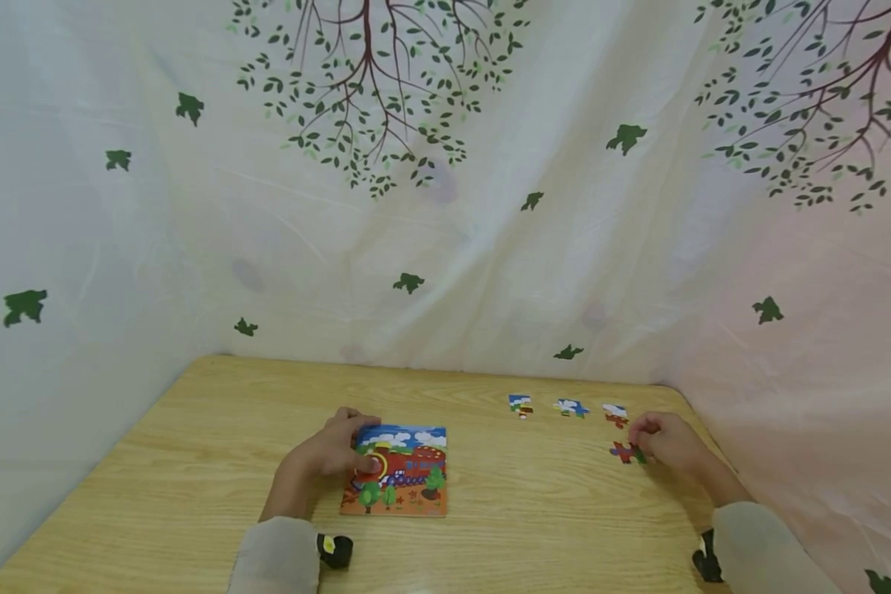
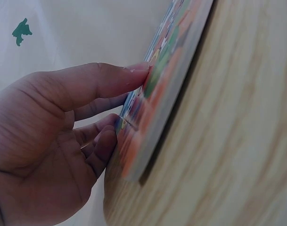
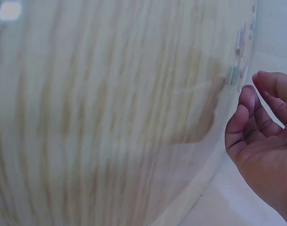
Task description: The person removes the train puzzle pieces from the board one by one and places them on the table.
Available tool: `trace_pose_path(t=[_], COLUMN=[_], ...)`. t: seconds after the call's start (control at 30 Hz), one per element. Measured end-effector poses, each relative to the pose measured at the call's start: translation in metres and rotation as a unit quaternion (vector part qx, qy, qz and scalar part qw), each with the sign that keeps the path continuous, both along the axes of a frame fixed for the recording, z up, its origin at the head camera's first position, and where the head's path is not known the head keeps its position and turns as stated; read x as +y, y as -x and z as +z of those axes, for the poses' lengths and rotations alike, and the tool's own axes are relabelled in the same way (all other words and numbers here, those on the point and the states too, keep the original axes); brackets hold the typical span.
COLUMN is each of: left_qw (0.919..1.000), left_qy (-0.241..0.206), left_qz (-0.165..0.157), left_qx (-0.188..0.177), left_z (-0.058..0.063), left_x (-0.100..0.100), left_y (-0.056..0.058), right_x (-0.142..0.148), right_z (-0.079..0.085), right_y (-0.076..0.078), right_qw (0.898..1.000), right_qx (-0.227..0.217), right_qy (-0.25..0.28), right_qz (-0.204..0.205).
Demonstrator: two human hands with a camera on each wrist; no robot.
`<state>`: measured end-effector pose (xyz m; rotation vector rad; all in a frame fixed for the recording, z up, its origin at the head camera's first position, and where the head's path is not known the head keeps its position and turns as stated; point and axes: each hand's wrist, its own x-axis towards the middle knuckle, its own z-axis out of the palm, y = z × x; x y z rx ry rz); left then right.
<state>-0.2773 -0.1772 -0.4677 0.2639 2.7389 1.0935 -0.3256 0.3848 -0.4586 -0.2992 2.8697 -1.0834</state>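
Observation:
A square puzzle board (image 1: 416, 487) with a red train picture lies flat on the table, left of centre in the head view. My left hand (image 1: 327, 445) grips its left side, thumb on the printed face and fingers at the edge. The left wrist view shows the same thumb (image 2: 110, 82) pressing the picture. Over on the right, my right hand (image 1: 668, 441) is at a red and green jigsaw piece (image 1: 624, 452). Its fingers are loosely bent. In the right wrist view the fingertips (image 3: 247, 96) are just beside the pieces (image 3: 235, 74), with nothing seen between them.
Behind the right hand lie a jigsaw piece with cloud and red (image 1: 615, 413), a blue and white piece (image 1: 570, 407) and another colourful piece (image 1: 520, 404). The wooden table (image 1: 535, 528) ends at a leaf-print curtain (image 1: 453, 247) on the back and sides.

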Motion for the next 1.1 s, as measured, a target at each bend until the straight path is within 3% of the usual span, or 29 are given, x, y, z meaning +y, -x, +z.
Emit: trace_pose_path(t=[0.2, 0.37, 1.1], left_qw=[1.0000, 1.0000, 0.9999], left_qy=[0.002, -0.003, -0.003], left_qz=[0.001, 0.000, 0.007], left_qx=[0.004, 0.004, 0.008], left_z=[-0.001, -0.002, -0.005], left_x=[-0.001, 0.000, 0.002], left_y=[-0.001, -0.001, -0.003], right_x=[-0.015, -0.031, -0.123], right_z=[0.002, 0.005, 0.013], right_y=[0.004, 0.006, 0.015], right_qw=[0.998, 0.996, 0.980], right_qx=[0.050, 0.055, 0.075], right_qy=[-0.030, 0.003, -0.004], right_qz=[0.027, 0.067, 0.184])
